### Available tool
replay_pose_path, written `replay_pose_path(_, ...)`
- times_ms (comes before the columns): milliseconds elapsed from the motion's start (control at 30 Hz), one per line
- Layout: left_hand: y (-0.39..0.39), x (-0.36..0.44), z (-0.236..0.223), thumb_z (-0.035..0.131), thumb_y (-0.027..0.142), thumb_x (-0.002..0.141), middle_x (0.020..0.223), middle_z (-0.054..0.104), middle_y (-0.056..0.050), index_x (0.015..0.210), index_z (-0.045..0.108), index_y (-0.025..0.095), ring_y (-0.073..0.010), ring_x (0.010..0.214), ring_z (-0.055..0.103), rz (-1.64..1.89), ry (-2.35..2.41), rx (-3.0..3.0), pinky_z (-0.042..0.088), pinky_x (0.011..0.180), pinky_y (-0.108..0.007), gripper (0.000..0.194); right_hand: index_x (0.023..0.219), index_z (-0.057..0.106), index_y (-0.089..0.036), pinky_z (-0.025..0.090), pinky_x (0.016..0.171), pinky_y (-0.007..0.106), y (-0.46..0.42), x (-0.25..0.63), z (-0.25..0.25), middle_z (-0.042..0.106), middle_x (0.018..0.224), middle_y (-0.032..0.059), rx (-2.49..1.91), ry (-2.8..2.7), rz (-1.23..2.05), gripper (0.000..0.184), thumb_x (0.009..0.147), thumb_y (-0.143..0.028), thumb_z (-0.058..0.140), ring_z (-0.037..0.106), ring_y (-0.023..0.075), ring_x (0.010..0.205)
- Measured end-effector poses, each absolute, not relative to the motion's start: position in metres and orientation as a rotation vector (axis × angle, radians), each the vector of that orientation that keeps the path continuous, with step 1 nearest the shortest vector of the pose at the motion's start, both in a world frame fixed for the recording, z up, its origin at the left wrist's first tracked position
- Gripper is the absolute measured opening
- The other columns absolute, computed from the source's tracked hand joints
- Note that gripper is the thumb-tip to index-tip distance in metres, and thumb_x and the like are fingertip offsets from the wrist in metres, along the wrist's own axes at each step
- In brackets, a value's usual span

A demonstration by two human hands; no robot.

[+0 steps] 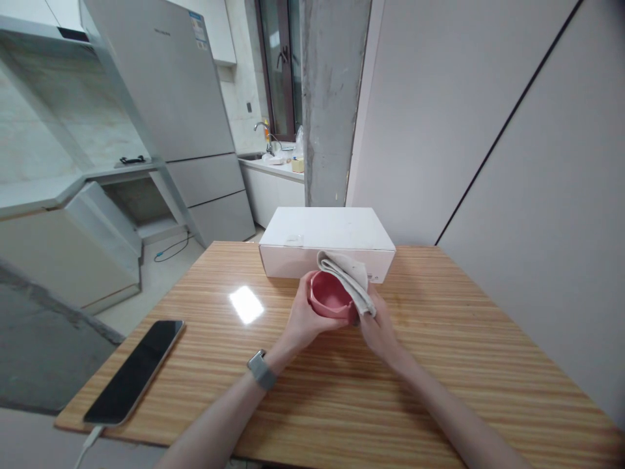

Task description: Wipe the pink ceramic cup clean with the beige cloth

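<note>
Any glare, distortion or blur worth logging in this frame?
Head view: bright glare patch on the wooden tabletop, left of the pink bowl; head view: wide-angle distortion, refrigerator looks tilted; head view: pink bowl and folded cloth fairly clear, but print on the white box is too small to read.

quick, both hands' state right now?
Left hand: closed around the side of the pink bowl.
Right hand: closed on the folded cloth, at the bowl's rim.

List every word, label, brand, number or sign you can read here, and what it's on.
None can be read:
Dark lettering on the refrigerator: too blurred.
Blue-and-white sticker on the refrigerator: print too small.
Small marks on the white box's front: too small.
</note>
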State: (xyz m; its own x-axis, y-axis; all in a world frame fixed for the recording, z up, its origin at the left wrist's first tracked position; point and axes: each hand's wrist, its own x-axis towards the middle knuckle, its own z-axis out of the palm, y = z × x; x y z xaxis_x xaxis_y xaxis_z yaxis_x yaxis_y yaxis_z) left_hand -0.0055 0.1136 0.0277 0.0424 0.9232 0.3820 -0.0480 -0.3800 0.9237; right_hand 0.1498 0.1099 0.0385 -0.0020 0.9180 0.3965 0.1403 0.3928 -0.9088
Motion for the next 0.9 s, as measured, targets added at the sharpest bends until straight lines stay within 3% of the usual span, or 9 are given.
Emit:
replay_pose_path(100, 0.114, -0.003, 0.028, 0.091, 0.022, 0.044, 0.129, 0.056, -0.010, 0.127, 0.043, 0.021, -0.0282, 0.120, 0.052, 1.431, 0.844, 1.308, 0.038, 0.106, -0.041, 0.096, 0.137, 0.050, -0.022, 0.024, 0.117, 0.048, 0.110, 0.151, 0.029, 0.046, 0.148, 0.0079, -0.859, -1.665, 0.566, 0.047, 0.094, -0.039, 0.041, 0.037, 0.0262, 0.139)
replay_pose_path(167, 0.116, -0.001, 0.026, 0.086, 0.032, 0.058, 0.130, 0.058, -0.010, 0.126, 0.046, 0.022, -0.0277, 0.122, 0.052, 1.347, 0.719, 1.079, 0.039, 0.106, -0.041, 0.080, 0.137, 0.051, -0.022, 0.022, 0.117, 0.050, 0.112, 0.157, 0.024, 0.047, 0.147, 0.0078, -0.863, -1.707, 0.511, 0.044, 0.095, -0.034, 0.038, 0.035, 0.0249, 0.140)
replay_pose_path(233, 0.119, -0.001, 0.023, 0.070, 0.044, 0.077, 0.131, 0.058, -0.010, 0.125, 0.051, 0.021, -0.0260, 0.124, 0.052, 1.272, 0.585, 0.847, 0.041, 0.105, -0.040, 0.056, 0.135, 0.052, -0.022, 0.024, 0.117, 0.050, 0.114, 0.164, 0.020, 0.051, 0.144, 0.0083, -0.860, -1.742, 0.488, 0.044, 0.096, -0.031, 0.037, 0.035, 0.0247, 0.140)
replay_pose_path(300, 0.121, -0.001, 0.019, 0.061, 0.045, 0.085, 0.133, 0.058, -0.009, 0.122, 0.056, 0.020, -0.0239, 0.125, 0.051, 1.250, 0.529, 0.707, 0.041, 0.105, -0.037, 0.045, 0.135, 0.052, -0.021, 0.026, 0.116, 0.051, 0.115, 0.169, 0.020, 0.052, 0.143, 0.0094, -0.838, -1.819, 0.450, 0.044, 0.095, -0.031, 0.037, 0.037, 0.0254, 0.139)
replay_pose_path(433, 0.121, -0.002, 0.015, 0.070, 0.031, 0.081, 0.124, 0.065, -0.007, 0.121, 0.060, 0.020, -0.0196, 0.114, 0.059, 1.254, 0.600, 0.625, 0.045, 0.098, -0.031, 0.044, 0.131, 0.056, -0.017, 0.033, 0.112, 0.052, 0.113, 0.168, 0.026, 0.060, 0.133, 0.0129, -0.866, -2.022, 0.309, 0.044, 0.091, -0.029, 0.043, 0.048, 0.0280, 0.129)
replay_pose_path(600, 0.117, -0.002, 0.016, 0.070, 0.034, 0.081, 0.112, 0.069, -0.010, 0.111, 0.065, 0.012, -0.0180, 0.100, 0.063, 1.203, 0.628, 0.666, 0.048, 0.090, -0.028, 0.037, 0.122, 0.063, -0.013, 0.040, 0.106, 0.051, 0.107, 0.155, 0.035, 0.066, 0.124, 0.0153, -1.038, -2.159, 0.166, 0.040, 0.086, -0.022, 0.046, 0.054, 0.0300, 0.118)
replay_pose_path(767, 0.111, 0.000, 0.024, 0.073, 0.029, 0.078, 0.122, 0.064, -0.006, 0.120, 0.060, 0.021, -0.0153, 0.098, 0.063, 1.193, 0.648, 0.665, 0.051, 0.080, -0.023, 0.044, 0.120, 0.063, -0.008, 0.040, 0.105, 0.049, 0.103, 0.148, 0.037, 0.066, 0.123, 0.0174, -1.120, -2.229, 0.097, 0.040, 0.084, -0.016, 0.048, 0.054, 0.0308, 0.117)
replay_pose_path(900, 0.107, -0.001, 0.027, 0.073, 0.029, 0.077, 0.130, 0.059, -0.006, 0.123, 0.057, 0.024, -0.0164, 0.097, 0.063, 1.124, 0.659, 0.678, 0.054, 0.073, -0.024, 0.049, 0.116, 0.066, -0.011, 0.042, 0.102, 0.048, 0.101, 0.146, 0.037, 0.068, 0.121, 0.0161, -1.152, -2.235, 0.078, 0.035, 0.087, -0.021, 0.048, 0.057, 0.0307, 0.114)
